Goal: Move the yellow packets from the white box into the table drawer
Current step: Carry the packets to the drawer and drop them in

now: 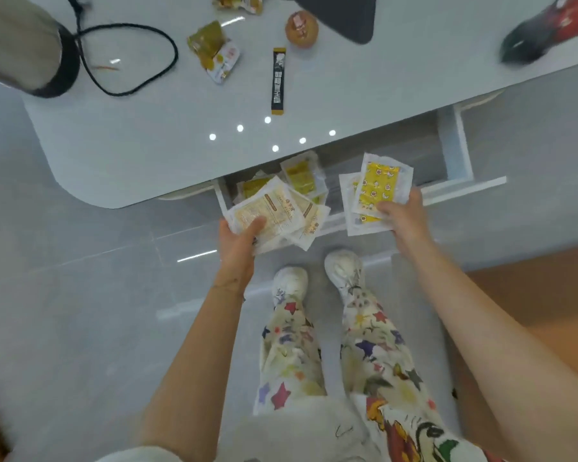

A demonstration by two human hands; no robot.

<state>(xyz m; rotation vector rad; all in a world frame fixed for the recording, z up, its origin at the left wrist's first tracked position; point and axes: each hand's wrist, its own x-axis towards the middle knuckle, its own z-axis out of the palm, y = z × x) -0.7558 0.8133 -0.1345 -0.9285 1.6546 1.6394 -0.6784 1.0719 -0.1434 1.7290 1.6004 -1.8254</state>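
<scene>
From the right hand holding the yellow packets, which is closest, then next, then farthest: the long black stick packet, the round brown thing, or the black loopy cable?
Measured from the right hand in the head view:
1. Long black stick packet, on the tabletop just beyond the drawer, up and left.
2. Round brown thing, farther back on the table, above the stick packet.
3. Black loopy cable, far over on the table's left side.

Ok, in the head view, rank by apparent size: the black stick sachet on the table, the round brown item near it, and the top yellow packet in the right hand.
1. Top yellow packet, though it is nearer the camera.
2. Black stick sachet, long but narrow.
3. Round brown item.
</scene>
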